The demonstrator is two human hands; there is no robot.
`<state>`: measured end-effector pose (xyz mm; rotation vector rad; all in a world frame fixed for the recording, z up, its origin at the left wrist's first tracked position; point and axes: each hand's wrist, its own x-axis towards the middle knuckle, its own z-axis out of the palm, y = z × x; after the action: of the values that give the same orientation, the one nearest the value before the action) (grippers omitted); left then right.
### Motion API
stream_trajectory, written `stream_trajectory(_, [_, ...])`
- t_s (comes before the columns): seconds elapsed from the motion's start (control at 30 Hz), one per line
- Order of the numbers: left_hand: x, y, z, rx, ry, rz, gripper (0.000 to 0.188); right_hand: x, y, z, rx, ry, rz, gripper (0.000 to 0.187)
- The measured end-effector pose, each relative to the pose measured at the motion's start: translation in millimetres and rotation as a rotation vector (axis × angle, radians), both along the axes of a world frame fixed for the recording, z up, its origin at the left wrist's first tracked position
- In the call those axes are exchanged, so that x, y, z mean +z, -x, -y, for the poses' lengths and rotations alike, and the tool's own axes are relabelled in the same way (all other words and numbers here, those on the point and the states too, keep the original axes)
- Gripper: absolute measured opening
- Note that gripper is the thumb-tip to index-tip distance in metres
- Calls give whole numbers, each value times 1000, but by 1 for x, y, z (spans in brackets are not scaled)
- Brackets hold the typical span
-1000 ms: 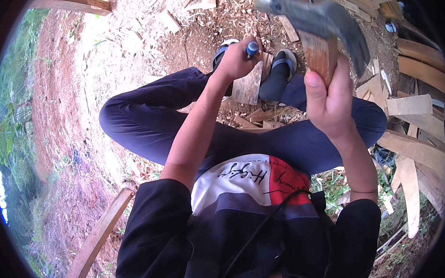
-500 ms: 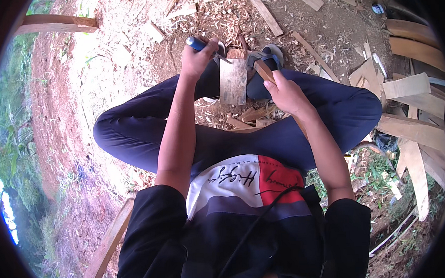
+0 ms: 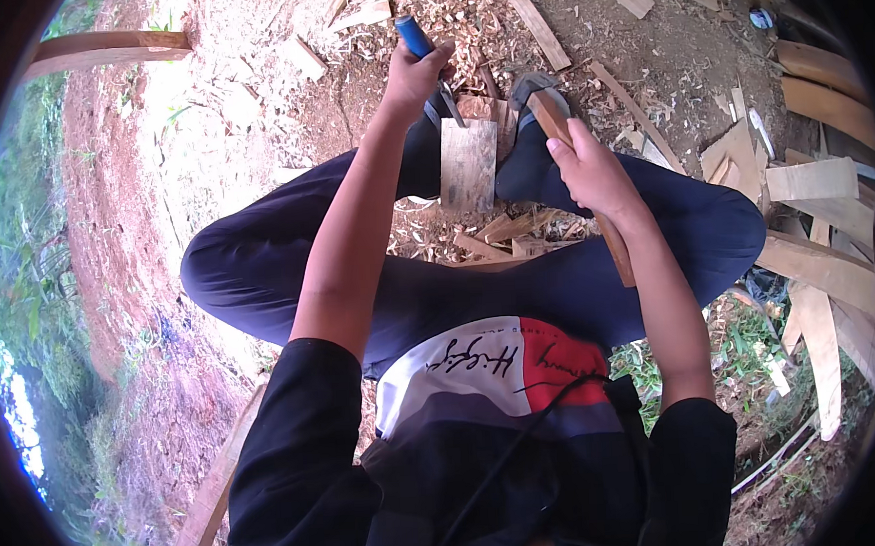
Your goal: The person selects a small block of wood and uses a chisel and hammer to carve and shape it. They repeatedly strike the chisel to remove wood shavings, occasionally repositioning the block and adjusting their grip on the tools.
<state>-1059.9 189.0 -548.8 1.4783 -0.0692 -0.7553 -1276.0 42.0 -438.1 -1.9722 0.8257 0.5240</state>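
My left hand (image 3: 417,79) is closed round the blue handle of a chisel (image 3: 414,37). The chisel leans, and its metal blade reaches down to the far edge of a pale wooden block (image 3: 469,164) between my feet. My right hand (image 3: 594,173) grips a long brown wooden stick (image 3: 551,117) near its middle. The stick's far end lies over my right foot, apart from the chisel, and its near end sticks out past my wrist. A reddish piece of wood (image 3: 479,109) sits just beyond the block.
Wood shavings and offcuts cover the dirt around my feet. Several cut boards (image 3: 814,183) are piled at my right. A long strip of wood (image 3: 532,20) lies ahead. Wooden beams (image 3: 105,48) show at the far left and near left, with green plants beyond.
The chisel's handle has tipped up and away, and its blade now shows at the block's edge. The stick has turned and shifted away from me, showing its near end. The view has shifted slightly.
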Motion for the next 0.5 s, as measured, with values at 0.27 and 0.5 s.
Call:
stream_trajectory(0.27, [-45,-12,59,-142,-24,27,23,34,-69,78,-84,-107,92,29])
stream_trajectory(0.5, [-69,-2,87,-107,-136,100,21,-16,-162,195,389,282,175,34])
